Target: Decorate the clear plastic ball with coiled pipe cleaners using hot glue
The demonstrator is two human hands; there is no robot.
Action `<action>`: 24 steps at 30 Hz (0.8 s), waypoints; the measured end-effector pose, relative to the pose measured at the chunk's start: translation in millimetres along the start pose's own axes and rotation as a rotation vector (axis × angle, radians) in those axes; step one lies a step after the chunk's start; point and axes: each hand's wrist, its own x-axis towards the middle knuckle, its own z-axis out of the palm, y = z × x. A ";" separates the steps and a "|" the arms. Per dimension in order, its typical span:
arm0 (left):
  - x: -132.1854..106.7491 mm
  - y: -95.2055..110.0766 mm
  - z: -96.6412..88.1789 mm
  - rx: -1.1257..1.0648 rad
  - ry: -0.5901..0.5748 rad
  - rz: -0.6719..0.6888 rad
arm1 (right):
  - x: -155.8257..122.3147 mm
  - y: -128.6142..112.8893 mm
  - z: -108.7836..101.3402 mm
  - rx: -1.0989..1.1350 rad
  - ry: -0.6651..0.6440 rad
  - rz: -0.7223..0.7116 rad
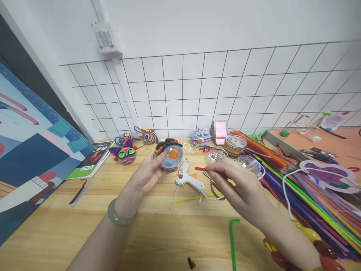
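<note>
My left hand is closed round a clear plastic ball, tilted with its round face toward me. An orange coil sits on that face, and black, green and orange fuzzy strips edge its top. Between thumb and forefinger, my right hand pinches a short red pipe cleaner piece, which points left toward the ball without touching it. On the table between the hands lies a white glue gun, nozzle up and away from me. A yellow pipe cleaner lies just below it.
Bundles of coloured pipe cleaners cover the right side. Clear plastic half-balls and a round tub stand behind my right hand. Finished fish-like balls sit at the back left. A bent green strip lies in front.
</note>
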 end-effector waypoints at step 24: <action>-5.8 -60.3 17.6 0.938 -0.641 -0.270 | 2.9 -1.3 -3.9 0.346 0.049 0.355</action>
